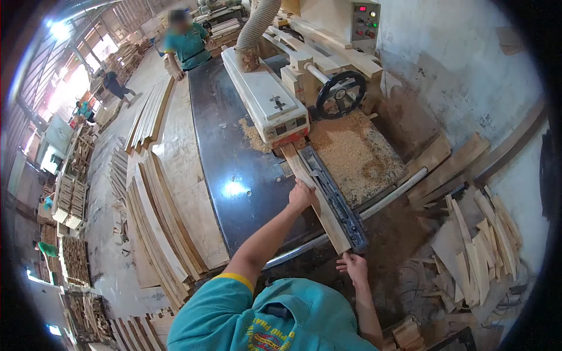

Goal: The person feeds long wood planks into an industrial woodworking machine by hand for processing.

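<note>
A long pale board [321,207] lies on the dark machine table [234,158], along a dark metal guide [333,202]. Its far end reaches the front of the white machine housing [266,96]. My left hand [301,195] is closed over the board's left edge, partway along. At the board's near end is my right hand [354,268], its thumb and a finger at the end of the wood and the other fingers partly spread. Sawdust [357,155] covers the surface to the right of the guide.
Behind the machine stands a co-worker [190,50] with a hand at the table's far edge. A black handwheel [341,95] sits right of the housing. Stacked boards [164,216] lie at left, wood scraps [477,251] at right, and a metal rail [395,190] crosses the front.
</note>
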The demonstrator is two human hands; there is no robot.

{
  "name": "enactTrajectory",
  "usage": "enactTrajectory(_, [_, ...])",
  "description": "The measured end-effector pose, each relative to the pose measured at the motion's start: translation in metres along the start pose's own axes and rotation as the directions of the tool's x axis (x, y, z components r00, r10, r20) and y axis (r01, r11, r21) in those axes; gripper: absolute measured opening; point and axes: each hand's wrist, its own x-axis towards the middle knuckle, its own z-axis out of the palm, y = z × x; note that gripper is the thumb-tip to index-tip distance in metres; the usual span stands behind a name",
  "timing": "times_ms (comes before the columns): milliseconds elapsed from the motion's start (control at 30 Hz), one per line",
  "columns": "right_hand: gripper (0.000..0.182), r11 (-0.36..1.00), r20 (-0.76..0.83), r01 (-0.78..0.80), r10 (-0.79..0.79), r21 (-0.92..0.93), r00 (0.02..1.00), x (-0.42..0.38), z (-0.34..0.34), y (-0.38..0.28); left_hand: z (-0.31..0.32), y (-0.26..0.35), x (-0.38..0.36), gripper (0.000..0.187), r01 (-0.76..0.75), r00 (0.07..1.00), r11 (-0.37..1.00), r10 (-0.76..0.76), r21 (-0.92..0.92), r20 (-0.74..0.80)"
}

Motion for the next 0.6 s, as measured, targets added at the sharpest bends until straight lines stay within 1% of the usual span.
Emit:
enactTrajectory(67, [0.031,1.0,0.013,0.014,-0.014,-0.001,1.0,-0.001,0.004,0.007,-0.001,-0.011,0.025,0.087,0.026,0.999,0.999,-0.025,-0.036,0.026])
enactTrajectory(100, [0.031,1.0,0.033,0.027,-0.027,0.003,0.999,-0.005,0.005,0.013,0.018,-0.028,0.047,0.084,-0.016,0.996,1.0,0.014,-0.02,-0.083])
enactTrajectory(133, [0.031,1.0,0.046,0.006,-0.006,0.018,0.999,-0.011,0.004,0.016,-0.001,-0.022,0.048,0.078,0.032,0.999,0.998,-0.032,-0.047,0.002])
enactTrajectory(167, [0.031,1.0,0.035,-0.016,0.016,0.015,0.999,-0.016,0.003,0.018,0.003,-0.042,0.067,0.079,-0.147,0.989,0.983,0.146,-0.111,-0.012])
enactTrajectory(200, [0.031,1.0,0.049,-0.011,0.01,0.007,0.999,-0.023,0.0,0.024,0.009,-0.054,0.084,0.082,-0.096,0.995,0.993,0.095,-0.072,-0.02])
enactTrajectory(233, [0.031,1.0,0.066,-0.006,0.006,-0.001,0.998,-0.028,-0.004,0.033,0.007,-0.065,0.094,0.083,-0.207,0.978,0.977,0.208,-0.045,0.005])
enactTrajectory(267, [0.031,1.0,0.063,0.007,-0.008,0.005,0.998,-0.028,-0.012,0.045,-0.016,-0.053,0.065,0.084,-0.214,0.957,0.976,0.2,-0.049,-0.21])
enactTrajectory(300, [0.031,1.0,0.062,0.013,-0.014,0.01,0.998,-0.032,-0.02,0.06,-0.032,-0.051,0.052,0.081,-0.193,0.97,0.968,0.164,-0.161,-0.18])
enactTrajectory(333, [0.032,1.0,0.038,-0.005,0.006,-0.026,0.999,-0.044,-0.024,0.057,-0.055,-0.041,0.024,0.08,-0.209,0.967,0.934,0.155,-0.29,-0.2])
enactTrajectory(367, [0.032,0.999,0.036,-0.029,0.03,-0.032,0.999,-0.049,-0.028,0.065,-0.062,-0.045,0.01,0.074,-0.129,0.985,0.933,0.082,-0.335,-0.151])
enactTrajectory(400, [0.033,0.997,-0.011,-0.06,0.059,-0.039,0.998,-0.051,-0.036,0.077,-0.071,-0.049,-0.016,0.066,-0.131,0.991,0.834,0.089,-0.535,-0.103])
enactTrajectory(433, [0.034,0.995,-0.057,-0.083,0.08,-0.047,0.995,-0.052,-0.043,0.085,-0.08,-0.053,-0.042,0.059,-0.123,0.992,0.694,0.105,-0.709,-0.07])
enactTrajectory(467, [0.033,0.994,-0.053,-0.101,0.098,-0.041,0.994,-0.059,-0.048,0.088,-0.087,-0.065,-0.066,0.059,-0.107,0.994,0.694,0.091,-0.712,-0.06])
enactTrajectory(533, [0.033,0.991,-0.056,-0.128,0.125,-0.048,0.991,-0.063,-0.057,0.102,-0.099,-0.097,-0.116,0.047,0.017,0.996,0.525,0.067,-0.851,0.062])
enactTrajectory(600, [0.034,0.988,-0.07,-0.144,0.141,-0.045,0.988,-0.064,-0.058,0.109,-0.093,-0.131,-0.163,0.042,0.025,0.998,0.349,-0.062,-0.937,0.004])
